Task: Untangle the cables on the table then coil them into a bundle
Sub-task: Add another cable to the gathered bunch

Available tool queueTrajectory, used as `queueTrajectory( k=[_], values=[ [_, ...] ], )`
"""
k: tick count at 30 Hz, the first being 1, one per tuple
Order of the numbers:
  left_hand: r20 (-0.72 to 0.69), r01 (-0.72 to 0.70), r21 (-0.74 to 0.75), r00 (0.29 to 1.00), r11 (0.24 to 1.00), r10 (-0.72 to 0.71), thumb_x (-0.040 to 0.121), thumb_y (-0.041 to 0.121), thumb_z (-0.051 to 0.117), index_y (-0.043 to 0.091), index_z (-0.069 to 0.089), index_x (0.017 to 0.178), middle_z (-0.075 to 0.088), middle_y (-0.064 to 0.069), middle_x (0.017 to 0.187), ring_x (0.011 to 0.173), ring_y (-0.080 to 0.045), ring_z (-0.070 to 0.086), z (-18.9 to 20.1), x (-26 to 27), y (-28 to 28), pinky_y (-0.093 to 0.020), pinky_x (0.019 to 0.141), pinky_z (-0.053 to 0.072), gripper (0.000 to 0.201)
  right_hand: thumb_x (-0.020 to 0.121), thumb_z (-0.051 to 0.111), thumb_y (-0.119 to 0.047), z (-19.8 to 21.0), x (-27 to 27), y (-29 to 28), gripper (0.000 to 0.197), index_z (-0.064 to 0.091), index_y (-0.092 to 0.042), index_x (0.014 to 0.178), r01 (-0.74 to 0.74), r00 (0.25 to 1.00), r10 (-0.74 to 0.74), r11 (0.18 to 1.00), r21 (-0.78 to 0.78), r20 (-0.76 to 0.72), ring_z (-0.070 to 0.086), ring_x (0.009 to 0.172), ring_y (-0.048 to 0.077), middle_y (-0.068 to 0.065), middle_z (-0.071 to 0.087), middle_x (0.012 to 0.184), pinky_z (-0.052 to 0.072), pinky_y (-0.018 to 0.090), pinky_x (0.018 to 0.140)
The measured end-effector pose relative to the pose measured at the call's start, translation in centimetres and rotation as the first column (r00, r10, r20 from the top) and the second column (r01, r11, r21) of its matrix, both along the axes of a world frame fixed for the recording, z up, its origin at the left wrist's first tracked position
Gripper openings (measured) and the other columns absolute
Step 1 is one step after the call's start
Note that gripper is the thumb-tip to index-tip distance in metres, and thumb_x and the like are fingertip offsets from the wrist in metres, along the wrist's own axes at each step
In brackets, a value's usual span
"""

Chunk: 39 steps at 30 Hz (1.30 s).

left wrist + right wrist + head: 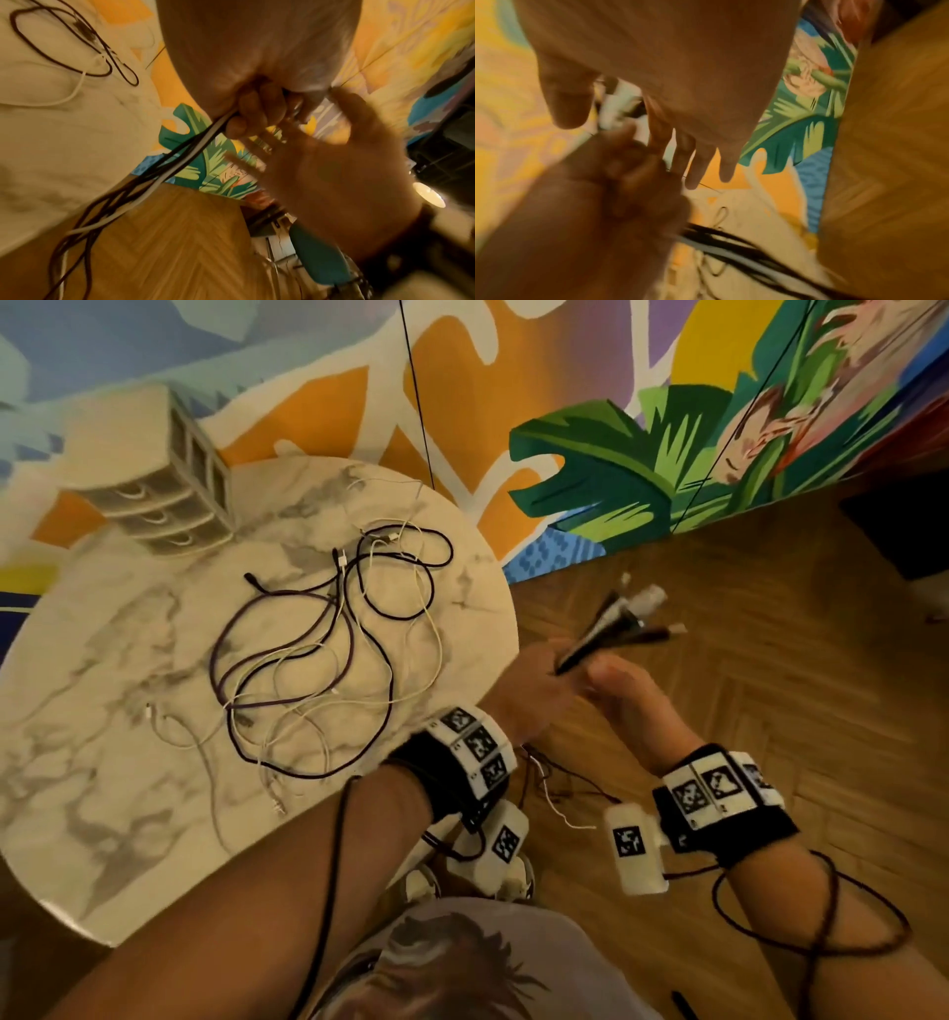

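Left of centre on the round marble table (118, 814): loose tangle of dark and white cables (318, 654). Right of centre, over the floor: gathered cable ends (616, 629) gripped by curled left hand (534, 690). Right hand (637, 695) alongside, fingers spread, holding nothing.

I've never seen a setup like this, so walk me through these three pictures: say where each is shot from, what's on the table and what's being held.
No machine here: a person wears cameras. The head view looks down on both arms; the patterned wristbands carry the other two cameras, each looking along one hand. On the round marble-patterned table lies a tangle of dark and white cables, beside a small beige drawer unit. The left hand grips a gathered bunch of black and white cable ends off the table's edge, over the wooden floor. The right hand, fingers spread, reaches to that bunch.
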State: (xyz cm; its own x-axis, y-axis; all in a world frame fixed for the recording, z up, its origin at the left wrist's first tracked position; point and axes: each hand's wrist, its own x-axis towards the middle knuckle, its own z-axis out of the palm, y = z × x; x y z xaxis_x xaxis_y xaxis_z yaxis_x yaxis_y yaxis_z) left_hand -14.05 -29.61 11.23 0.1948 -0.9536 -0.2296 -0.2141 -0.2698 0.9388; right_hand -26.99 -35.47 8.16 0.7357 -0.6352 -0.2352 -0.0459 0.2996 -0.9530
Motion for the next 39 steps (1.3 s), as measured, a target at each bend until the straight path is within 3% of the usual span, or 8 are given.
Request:
queueTrajectory(
  k=[5, 13, 15, 20, 25, 30, 33, 39],
  values=[
    [0.029, 0.026, 0.144, 0.999, 0.989, -0.031, 0.085, 0.001, 0.062, -0.018, 0.034, 0.130, 0.040, -0.040, 0.131, 0.119, -0.050, 0.043, -0.1, -1.8, 1.1, -0.052, 0.102, 0.037, 0.056, 0.092, 0.049, -0.044, 3.1, 2.0, 0.7, 0.047, 0.070, -0.004, 0.108, -0.119, 0.988, 0.117, 0.993, -0.020, -0.102, 0.062, 0.112, 0.022, 0.008, 0.069, 0.115, 0.045, 0.042, 0.103],
    [-0.091, 0.067, 0.067, 0.994, 0.996, -0.060, 0.090, 0.000, 0.055, 0.003, 0.044, 0.136, 0.054, -0.017, 0.133, 0.126, -0.023, 0.049, -1.0, 0.0, 2.5, -0.024, 0.100, 0.042, 0.048, 0.099, 0.030, -0.033, 2.2, 4.6, 2.2, 0.055, 0.076, -0.005, 0.088, 0.035, 0.991, -0.021, 0.994, 0.106, -0.135, 0.063, 0.109, 0.026, 0.012, 0.072, 0.105, 0.037, 0.048, 0.109],
    [-0.107, 0.069, 0.045, 0.992, 0.997, -0.064, 0.090, 0.001, 0.055, 0.008, 0.046, 0.134, 0.056, -0.011, 0.131, 0.123, -0.017, 0.051, -1.4, 0.5, 2.9, -0.012, 0.093, 0.040, 0.046, 0.099, 0.031, -0.033, 2.1, 5.3, 2.6, 0.056, 0.077, -0.006, 0.083, 0.086, 0.986, -0.071, 0.991, 0.098, -0.148, 0.062, 0.108, 0.030, 0.012, 0.073, 0.102, 0.039, 0.047, 0.107],
    [0.328, 0.045, 0.075, 0.942, 0.996, -0.068, 0.092, 0.025, 0.058, 0.010, 0.060, 0.109, 0.062, -0.009, 0.107, 0.097, -0.019, 0.057, -2.8, 4.4, 6.0, -0.028, 0.081, 0.043, 0.023, 0.102, 0.024, -0.022, 2.3, 7.3, 2.5, 0.056, 0.065, 0.014, 0.089, 0.186, 0.981, -0.176, 0.972, 0.144, -0.079, 0.066, 0.091, 0.037, 0.021, 0.072, 0.091, 0.054, 0.030, 0.078],
    [0.605, -0.395, 0.235, 0.774, 0.888, 0.184, 0.086, 0.040, 0.044, 0.016, 0.042, 0.059, 0.052, -0.010, 0.064, 0.069, -0.028, 0.052, -5.7, 14.7, 14.6, -0.031, 0.060, 0.024, 0.037, 0.101, 0.033, -0.024, 1.7, 8.3, 3.4, 0.054, 0.059, 0.002, 0.061, 0.258, 0.960, -0.239, 0.957, 0.130, -0.146, 0.037, 0.036, 0.018, 0.009, 0.055, 0.048, 0.034, 0.022, 0.039],
    [0.612, -0.587, 0.617, 0.776, 0.525, 0.148, 0.089, 0.049, 0.054, 0.008, 0.062, 0.090, 0.066, -0.017, 0.099, 0.093, -0.035, 0.060, -9.0, 21.3, 22.7, -0.032, 0.070, 0.039, 0.042, 0.100, 0.034, -0.024, 0.4, 9.5, 5.4, 0.056, 0.051, 0.001, 0.053, 0.226, 0.964, -0.198, 0.963, 0.149, -0.179, 0.021, 0.035, 0.016, 0.000, 0.028, 0.035, 0.018, 0.026, 0.042],
    [0.502, -0.492, 0.697, 0.854, 0.521, 0.134, 0.088, 0.034, 0.061, 0.012, 0.068, 0.078, 0.067, -0.011, 0.087, 0.081, -0.029, 0.060, -10.0, 20.7, 23.0, -0.028, 0.068, 0.043, 0.025, 0.102, 0.033, -0.024, -0.3, 10.1, 6.2, 0.056, 0.050, 0.000, 0.054, 0.151, 0.966, -0.126, 0.984, 0.096, -0.224, 0.021, 0.034, 0.017, -0.001, 0.027, 0.034, 0.019, 0.028, 0.044],
    [0.604, -0.581, 0.528, 0.770, 0.620, 0.208, 0.085, 0.024, 0.056, 0.012, 0.046, 0.069, 0.059, -0.012, 0.083, 0.085, -0.033, 0.056, -9.5, 19.7, 22.4, -0.033, 0.066, 0.037, 0.023, 0.103, 0.030, -0.024, 0.1, 10.6, 7.3, 0.058, 0.053, -0.002, 0.054, -0.015, 0.948, 0.003, 0.999, -0.033, -0.319, 0.026, 0.034, 0.017, -0.001, 0.032, 0.036, 0.027, 0.027, 0.045]
  ],
)
